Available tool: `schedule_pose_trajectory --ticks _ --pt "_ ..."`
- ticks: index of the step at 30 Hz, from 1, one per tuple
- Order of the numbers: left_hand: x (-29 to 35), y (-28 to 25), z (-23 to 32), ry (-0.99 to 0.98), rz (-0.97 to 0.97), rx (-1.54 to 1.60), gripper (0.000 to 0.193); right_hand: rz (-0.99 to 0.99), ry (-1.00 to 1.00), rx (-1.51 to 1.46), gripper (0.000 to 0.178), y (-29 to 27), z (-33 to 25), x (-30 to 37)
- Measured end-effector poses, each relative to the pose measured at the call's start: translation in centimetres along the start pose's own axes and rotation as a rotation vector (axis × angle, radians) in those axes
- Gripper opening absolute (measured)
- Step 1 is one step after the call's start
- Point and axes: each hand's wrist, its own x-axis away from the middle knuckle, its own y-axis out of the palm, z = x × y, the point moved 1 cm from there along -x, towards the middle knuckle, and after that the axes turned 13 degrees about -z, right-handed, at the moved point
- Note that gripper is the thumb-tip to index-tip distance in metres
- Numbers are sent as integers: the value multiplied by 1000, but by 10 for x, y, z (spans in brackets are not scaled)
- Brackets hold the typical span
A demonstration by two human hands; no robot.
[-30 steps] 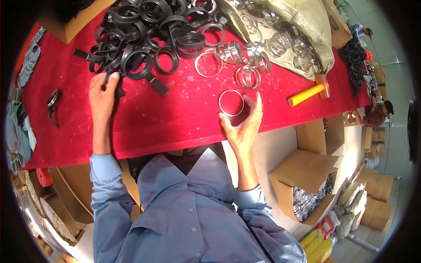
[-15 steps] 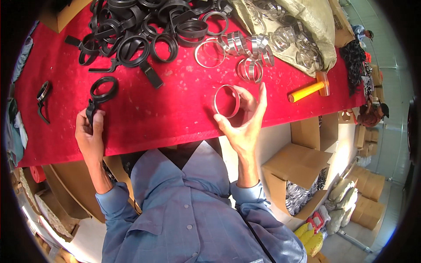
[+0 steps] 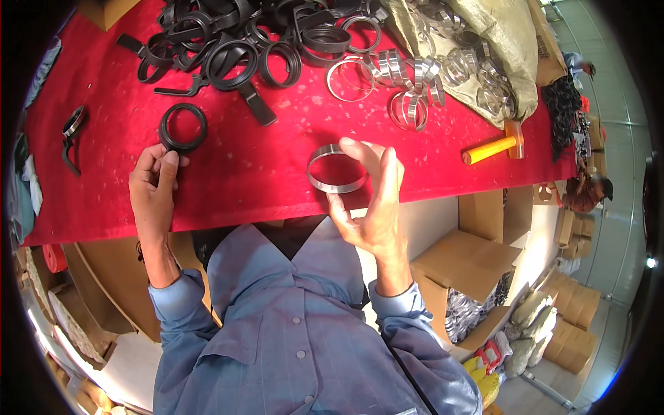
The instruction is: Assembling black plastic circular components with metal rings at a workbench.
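Note:
My left hand (image 3: 155, 187) is closed on a black ring (image 3: 184, 146) with a handle-like tab, pinched between thumb and fingers; the tab is mostly hidden by the hand. My right hand (image 3: 377, 214) grips a thin silver metal ring (image 3: 337, 187) at its right side, thumb below and fingers above. Both rings are held apart from each other over the red-covered table (image 3: 256, 166). Beyond the left hand lies a heap of black rings with tabs (image 3: 232, 66). Loose metal rings (image 3: 408, 111) lie beyond the right hand.
A yellow-handled hammer (image 3: 492, 149) lies at the right. Behind it, a pale sack (image 3: 512, 41) spills metal rings. At the far left lies a black piece with a metal ring (image 3: 68, 149). Below the table's right edge stands an open carton (image 3: 470, 256). Another person (image 3: 584, 195) is at the far right.
The black ring has turned to face up more and moved right. The metal ring has tilted flatter and shifted left with my right hand. The view has shifted slightly.

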Motion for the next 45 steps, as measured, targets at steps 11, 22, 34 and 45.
schedule_pose_trajectory --ticks 11,22,34,45 --pt "36 31 12 111 -130 369 17 96 95 -431 123 2 -8 -9" --pt "46 60 27 -68 -449 454 25 -18 153 -518 127 3 -15 -9" --pt "48 74 36 -104 -578 407 34 -121 154 -493 121 -3 -31 -22" --pt "47 71 23 -145 -829 743 46 -216 75 -975 119 3 -39 -18"
